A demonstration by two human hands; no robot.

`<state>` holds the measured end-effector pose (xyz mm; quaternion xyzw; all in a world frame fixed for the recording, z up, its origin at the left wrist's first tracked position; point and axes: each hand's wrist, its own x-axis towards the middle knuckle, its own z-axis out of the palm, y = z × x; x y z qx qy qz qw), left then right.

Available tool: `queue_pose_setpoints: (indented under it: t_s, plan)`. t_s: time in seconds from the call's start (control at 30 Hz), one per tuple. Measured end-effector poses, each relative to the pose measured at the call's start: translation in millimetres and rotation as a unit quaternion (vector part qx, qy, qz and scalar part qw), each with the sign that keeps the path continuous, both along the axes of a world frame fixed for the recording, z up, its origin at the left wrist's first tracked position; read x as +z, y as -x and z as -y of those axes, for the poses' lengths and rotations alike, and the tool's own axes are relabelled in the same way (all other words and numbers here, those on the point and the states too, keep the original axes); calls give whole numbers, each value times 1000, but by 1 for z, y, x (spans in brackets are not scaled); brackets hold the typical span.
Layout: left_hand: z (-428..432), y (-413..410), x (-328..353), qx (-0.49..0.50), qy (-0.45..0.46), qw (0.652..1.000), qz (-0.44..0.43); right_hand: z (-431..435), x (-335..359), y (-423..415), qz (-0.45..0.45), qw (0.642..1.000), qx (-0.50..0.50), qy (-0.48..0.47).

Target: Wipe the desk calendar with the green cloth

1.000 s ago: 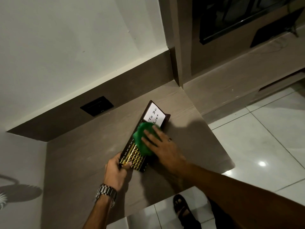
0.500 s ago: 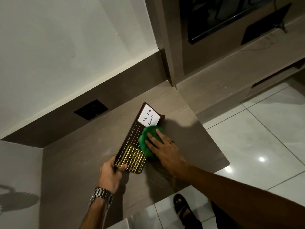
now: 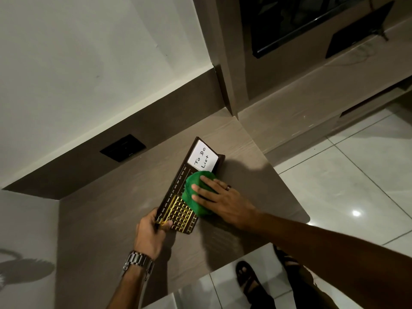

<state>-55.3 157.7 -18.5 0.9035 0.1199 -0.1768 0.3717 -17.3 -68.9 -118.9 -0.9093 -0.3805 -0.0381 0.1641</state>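
Now, at the desk, my left hand grips the near corner of the desk calendar, thumb on its gold grid. My right hand, fingers straight, presses the bunched green cloth onto the calendar's middle. The calendar lies on the desk, its "To Do List" card at the far end.

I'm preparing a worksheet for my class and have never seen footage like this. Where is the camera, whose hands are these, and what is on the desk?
There is no machine: a person wears a wide-angle camera on the head, looking down at their own hands. On the brown desk sits a dark desk calendar with a white To Do List note. The left hand grips its near end; the right hand presses a green cloth flat on it.
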Motion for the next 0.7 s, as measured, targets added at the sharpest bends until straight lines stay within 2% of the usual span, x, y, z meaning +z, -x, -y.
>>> queue_pose_setpoints:
  t_s: [0.1,0.2,0.37,0.47,0.5,0.57,0.63,0.7]
  plan:
    - [-2,0,1,-5,-26,999,28,-22,9,-9,84,993,72,-48]
    - [-3,2,0,-23,-51,997,50,-47,-4,9,133,984,119,-28]
    - [-2,0,0,-3,-22,1000,9,-7,-12,-4,145,980,132,45]
    - [-2,0,1,3,-21,1000,14,-11,-5,-10,67,998,5,-16]
    - [-3,1,1,0,-27,999,20,-22,-7,-2,59,997,-8,-47]
    - [-3,2,3,-17,-51,998,33,-44,-17,19,90,992,55,-73]
    - [-3,3,4,-39,-70,996,42,-50,-22,28,134,981,127,-51]
    - [-5,-1,3,-30,-64,997,37,-35,-13,3,163,978,118,-61]
